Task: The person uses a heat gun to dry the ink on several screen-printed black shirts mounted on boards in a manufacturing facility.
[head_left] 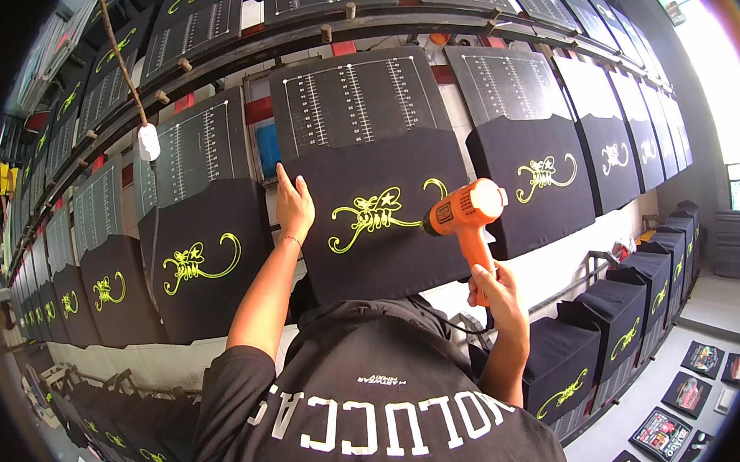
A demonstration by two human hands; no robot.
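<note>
My right hand (pixel 500 295) is wrapped around the handle of an orange heat gun (pixel 472 204). Its dark nozzle points left, over the yellow-green scorpion-like print (pixel 376 216) on a black shirt (pixel 368 268). That shirt is stretched over a dark printing board (pixel 352 96) with white ruler lines. My left hand (pixel 294 204) is at the board's left edge, fingers extended and holding nothing. Whether its palm touches the cloth I cannot tell.
More boards with black shirts stand in rows on both sides, such as the left shirt (pixel 201 260) and the right shirt (pixel 544 173). Behind runs a dark metal rail (pixel 305 39). A white switch (pixel 149 142) hangs on a cord. Printed pictures (pixel 665 430) show at the lower right.
</note>
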